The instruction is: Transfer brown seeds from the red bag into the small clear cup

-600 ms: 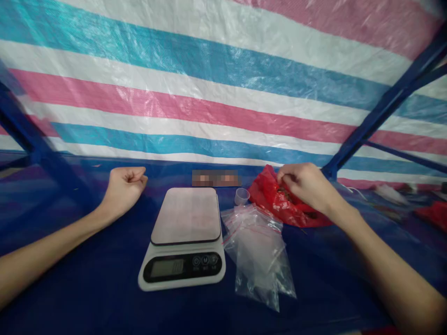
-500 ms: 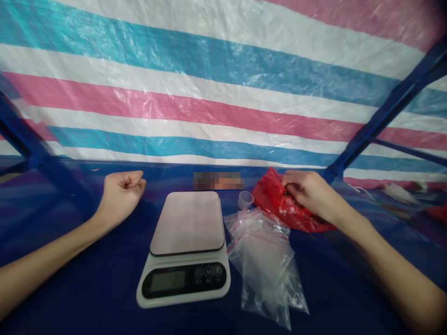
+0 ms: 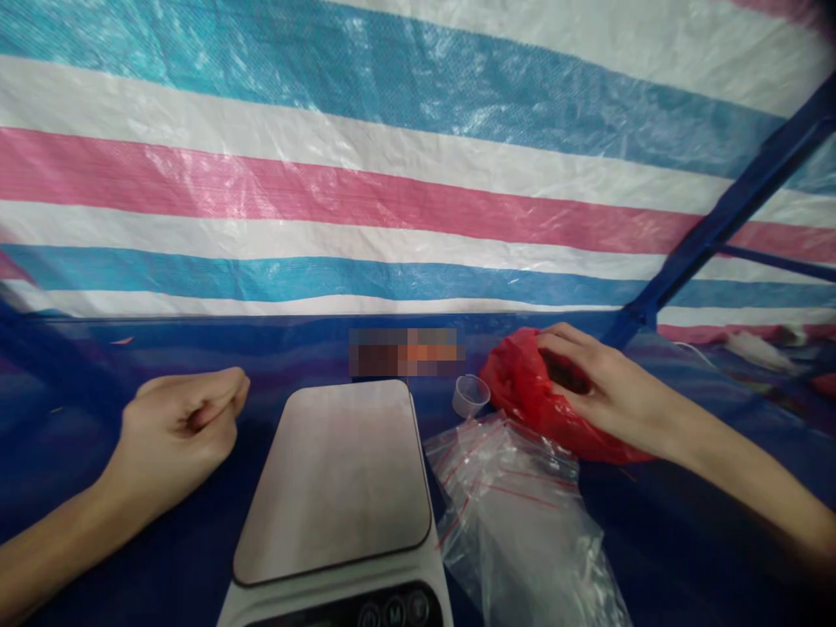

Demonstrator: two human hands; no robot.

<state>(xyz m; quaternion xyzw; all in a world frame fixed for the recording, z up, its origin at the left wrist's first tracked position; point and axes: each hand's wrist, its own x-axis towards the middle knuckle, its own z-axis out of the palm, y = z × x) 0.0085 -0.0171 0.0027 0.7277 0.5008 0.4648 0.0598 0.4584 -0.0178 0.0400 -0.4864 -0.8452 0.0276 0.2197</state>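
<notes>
A white kitchen scale (image 3: 340, 488) with a steel platform sits in front of me on the blue cloth. My left hand (image 3: 176, 431) rests as a loose fist on the cloth to the left of the scale, holding nothing. My right hand (image 3: 604, 392) lies on a red plastic bag (image 3: 532, 396) at the right, fingers reaching into its dark opening. A small clear cup (image 3: 470, 394) stands between the scale and the red bag. A pile of clear zip bags (image 3: 522, 522) with red seal lines lies to the right of the scale.
A striped blue, white and pink tarp (image 3: 392, 174) forms the wall behind the table. A blue metal frame bar (image 3: 718, 218) slants down at the right. More red and white items (image 3: 777, 348) lie blurred at the far right.
The view has moved closer and lower, so the scale fills more of the frame. My right hand has gone from pinching the red bag's edge to lying flat with fingers in its opening.
</notes>
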